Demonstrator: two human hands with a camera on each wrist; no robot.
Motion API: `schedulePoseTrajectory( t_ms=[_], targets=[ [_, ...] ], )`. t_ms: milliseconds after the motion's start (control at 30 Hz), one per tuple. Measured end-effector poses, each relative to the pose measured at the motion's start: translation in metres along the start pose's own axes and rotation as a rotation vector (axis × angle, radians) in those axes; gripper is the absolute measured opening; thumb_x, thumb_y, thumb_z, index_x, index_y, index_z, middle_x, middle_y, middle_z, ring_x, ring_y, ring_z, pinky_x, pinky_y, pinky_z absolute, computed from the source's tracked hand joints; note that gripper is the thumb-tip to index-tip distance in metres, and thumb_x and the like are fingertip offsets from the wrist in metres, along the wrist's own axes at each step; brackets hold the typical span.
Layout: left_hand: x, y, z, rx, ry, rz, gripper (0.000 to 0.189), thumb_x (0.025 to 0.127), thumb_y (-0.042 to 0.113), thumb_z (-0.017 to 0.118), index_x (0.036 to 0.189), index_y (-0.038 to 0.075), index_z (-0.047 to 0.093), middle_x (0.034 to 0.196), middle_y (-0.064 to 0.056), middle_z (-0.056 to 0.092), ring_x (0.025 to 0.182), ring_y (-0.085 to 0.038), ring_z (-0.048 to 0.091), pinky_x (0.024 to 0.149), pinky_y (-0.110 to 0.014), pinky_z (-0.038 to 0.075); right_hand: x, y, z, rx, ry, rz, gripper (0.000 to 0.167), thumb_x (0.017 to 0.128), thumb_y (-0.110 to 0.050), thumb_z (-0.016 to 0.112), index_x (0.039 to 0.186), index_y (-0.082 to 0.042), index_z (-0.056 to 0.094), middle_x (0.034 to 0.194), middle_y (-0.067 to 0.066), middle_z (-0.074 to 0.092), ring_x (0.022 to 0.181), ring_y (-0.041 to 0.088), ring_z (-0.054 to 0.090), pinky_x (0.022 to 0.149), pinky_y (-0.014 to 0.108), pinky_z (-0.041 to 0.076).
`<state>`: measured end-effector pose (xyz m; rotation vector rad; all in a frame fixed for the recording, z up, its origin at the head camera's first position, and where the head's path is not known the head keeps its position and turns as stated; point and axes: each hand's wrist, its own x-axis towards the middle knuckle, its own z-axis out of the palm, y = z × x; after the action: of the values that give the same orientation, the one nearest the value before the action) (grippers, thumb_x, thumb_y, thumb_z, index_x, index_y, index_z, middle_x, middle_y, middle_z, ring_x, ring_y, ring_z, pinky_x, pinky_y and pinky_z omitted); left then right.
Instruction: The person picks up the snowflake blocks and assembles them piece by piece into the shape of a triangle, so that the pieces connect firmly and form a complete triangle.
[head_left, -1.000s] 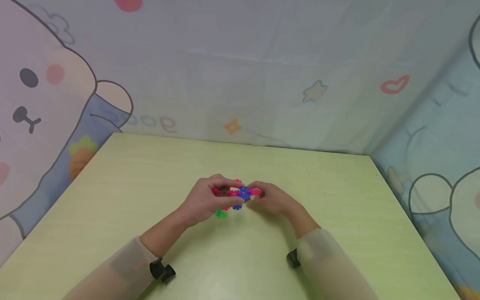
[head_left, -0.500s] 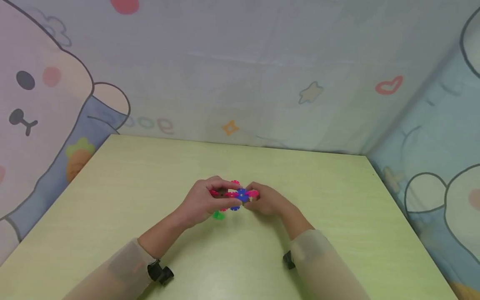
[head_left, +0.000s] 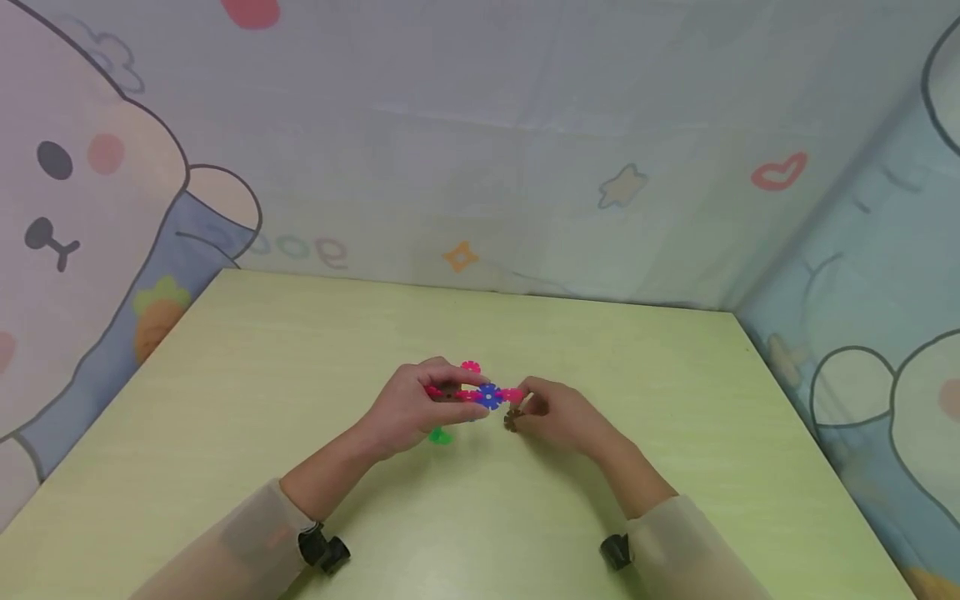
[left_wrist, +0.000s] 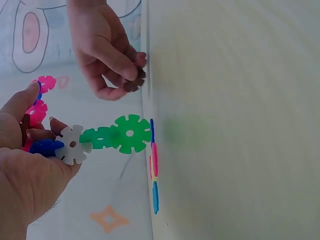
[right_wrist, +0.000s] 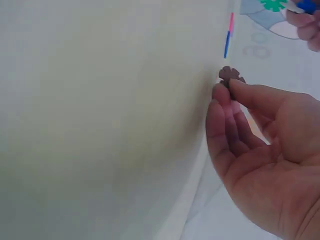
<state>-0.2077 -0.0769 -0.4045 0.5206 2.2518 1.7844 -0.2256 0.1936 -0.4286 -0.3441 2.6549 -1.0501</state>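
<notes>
My left hand (head_left: 408,408) holds a chain of joined snowflake discs in several colours between thumb and fingers. At its right end in the head view are a blue disc (head_left: 489,397) and a pink disc (head_left: 513,395). A white disc (left_wrist: 73,144) and a large green disc (left_wrist: 131,134) stick out of the grip in the left wrist view. My right hand (head_left: 562,412) pinches a single brown snowflake disc (right_wrist: 230,75) between thumb and fingertips, close to the chain's right end. The palm hides part of the chain.
Thin blue and pink discs (left_wrist: 154,160) and a light-blue disc (left_wrist: 155,197) show edge-on along the tabletop line in the left wrist view. The pale yellow-green table (head_left: 360,333) meets a printed cloth backdrop (head_left: 487,150) behind and at the sides.
My right hand has drawn back to the right and slightly toward me, away from the blue disc. The brown disc now shows plainly in its fingers. My left hand stays nearly in place.
</notes>
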Motion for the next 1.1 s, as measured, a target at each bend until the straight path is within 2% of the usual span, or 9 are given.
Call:
schedulePoseTrajectory(
  t_ms=[100,233,333,400,600,1100],
  targets=[
    [0.001,-0.001,0.002,0.014,-0.004,0.012,0.034,0.092,0.025,0.092,0.125,0.023,0.084,0.113,-0.006,0.070,0.098,-0.023,0.071,0.075,-0.024,0.061,-0.015,0.003,-0.007,0.148,0.055,-0.005,0.017,0.105,-0.018,0.074,0.121,-0.020,0.073,0.103,0.004,0.077,0.093,0.021,0.072,0.081,0.032,0.058],
    [0.002,-0.002,0.003,0.022,-0.012,0.023,0.033,0.092,0.026,0.092,0.124,0.022,0.084,0.112,-0.006,0.071,0.095,-0.024,0.070,0.074,-0.024,0.060,-0.036,0.001,-0.018,0.489,0.113,-0.047,0.030,0.106,-0.016,0.074,0.135,-0.008,0.072,0.113,0.011,0.078,0.103,0.030,0.080,0.093,0.034,0.066],
    [0.003,-0.002,0.004,0.034,-0.011,0.022,0.033,0.092,0.027,0.092,0.123,0.024,0.084,0.112,-0.005,0.071,0.095,-0.024,0.069,0.074,-0.024,0.059,-0.047,-0.002,-0.024,0.669,0.130,-0.067,0.038,0.106,-0.015,0.074,0.141,0.001,0.068,0.118,0.009,0.080,0.105,0.025,0.081,0.098,0.036,0.065],
    [0.003,-0.002,0.004,0.038,-0.008,0.017,0.033,0.092,0.027,0.092,0.123,0.025,0.084,0.112,-0.005,0.071,0.096,-0.024,0.069,0.074,-0.025,0.059,-0.052,-0.005,-0.027,0.731,0.127,-0.067,0.041,0.106,-0.015,0.074,0.142,0.004,0.067,0.119,0.005,0.081,0.102,0.018,0.082,0.098,0.035,0.065],
    [0.003,-0.001,0.006,0.032,-0.012,0.008,0.032,0.091,0.027,0.092,0.123,0.025,0.084,0.112,-0.005,0.071,0.097,-0.024,0.069,0.075,-0.025,0.060,-0.057,-0.010,-0.027,0.790,0.096,-0.064,0.041,0.106,-0.013,0.073,0.142,0.006,0.068,0.123,0.005,0.082,0.102,0.015,0.082,0.098,0.035,0.065],
    [0.003,0.000,0.006,0.028,-0.014,0.005,0.032,0.092,0.026,0.092,0.123,0.024,0.084,0.110,-0.005,0.070,0.095,-0.024,0.068,0.073,-0.024,0.058,-0.057,-0.011,-0.029,0.774,0.101,-0.033,0.041,0.106,-0.015,0.074,0.142,0.005,0.070,0.123,0.004,0.083,0.104,0.016,0.082,0.098,0.033,0.065]
  ],
)
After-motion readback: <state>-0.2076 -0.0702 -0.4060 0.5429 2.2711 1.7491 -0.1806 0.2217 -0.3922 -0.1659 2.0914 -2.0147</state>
